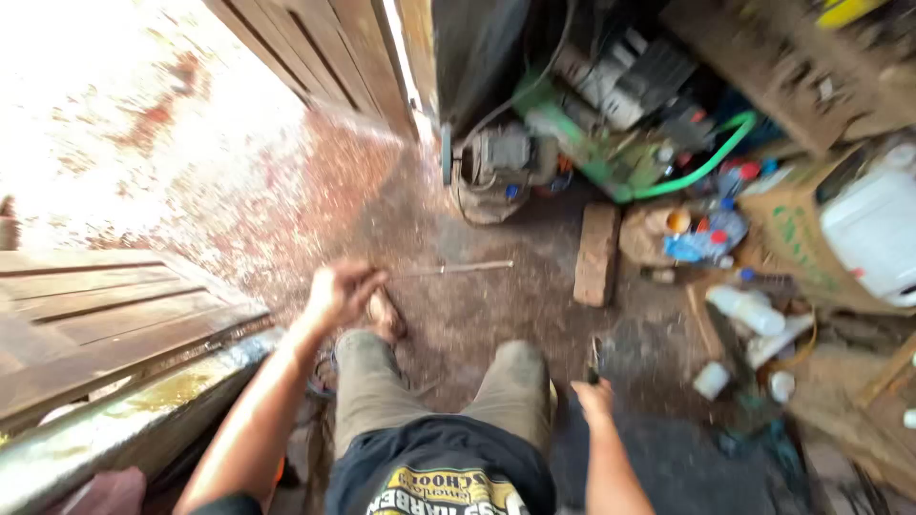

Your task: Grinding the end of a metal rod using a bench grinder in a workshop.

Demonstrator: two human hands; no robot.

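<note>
The left hand is closed around the near end of a thin metal rod. The rod is long, straight and slender, pale grey-brown, and runs nearly level from the fist out to the right, above the dusty reddish floor; its far tip ends near the middle of the scene, just short of a brick standing on the ground. The right hand hangs lower and nearer, right of the right knee, with its fingers wrapped on a small dark tool whose tip points up; its kind cannot be told through the blur. Beyond the rod sits a small motor beside a green machine frame and a green hose. To the right lie plastic bottles, a white jerrycan and cardboard. At the near left, wooden planks lie stacked.
</note>
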